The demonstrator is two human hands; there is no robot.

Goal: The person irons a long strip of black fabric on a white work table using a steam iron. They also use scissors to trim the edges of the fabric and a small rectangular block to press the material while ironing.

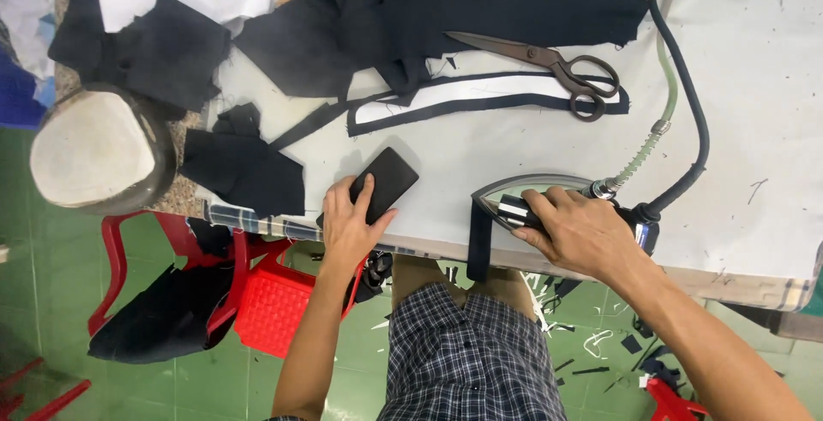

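From the head camera, the right hand [579, 232] is closed around the dark handle of a steam iron [549, 198], a grey metal wedge lying flat beneath the palm; its long axis runs across the table, its pointed nose aiming toward the left hand. A narrow strip of black fabric [478, 245] lies under that nose and hangs over the table edge. The left hand [347, 224] rests fingers-spread on a glossy black smartphone [381, 185]. Beyond the right hand's knuckles lie dark steel tailor's scissors [549, 65] on the pale ironing table [746, 129].

Green tile floor [51, 301] with black fabric scraps [591, 369]; red plastic chair [129, 258]; white-covered work table [754, 129].
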